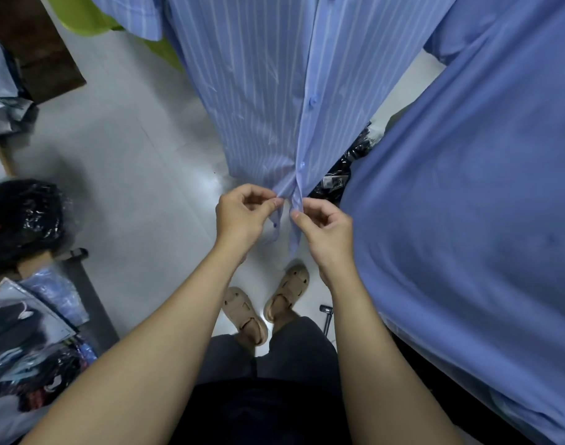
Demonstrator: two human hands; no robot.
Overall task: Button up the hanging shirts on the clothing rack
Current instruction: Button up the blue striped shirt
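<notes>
Shirt [268, 101] buttoned nearly to hem; left hand [242, 216] and right hand [322, 229] pinch placket edges, last button [275, 225] undone.

Pale tiled floor [130, 149] bears bagged clothes [33, 316] at left.

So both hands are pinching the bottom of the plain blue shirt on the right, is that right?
Not quite. In the head view the left hand and right hand pinch the bottom of the striped shirt in the middle, not the plain blue shirt on the right.
</notes>
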